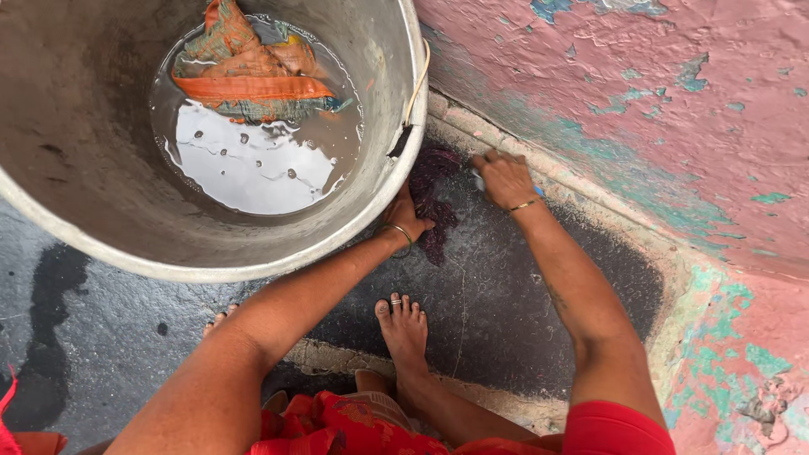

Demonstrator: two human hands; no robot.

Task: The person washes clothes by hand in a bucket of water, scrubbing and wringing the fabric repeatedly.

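Scrubbing dark wet cloth (434, 198) on rough stone: right hand (504, 179), left hand (406, 215).

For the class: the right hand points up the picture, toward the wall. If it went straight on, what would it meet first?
Probably the raised ledge at the foot of the peeling pink wall; the right hand is nearly there already.

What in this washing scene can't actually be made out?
Head view:
- What the right hand grips: only a bluish tip shows, the fingers cover the rest.
- The dark purple cloth: partly hidden under the metal tub rim and the left hand.
- The orange patterned cloth: partly sunk in murky water and cut by the top edge.
- The person's left foot: hidden behind the left forearm.
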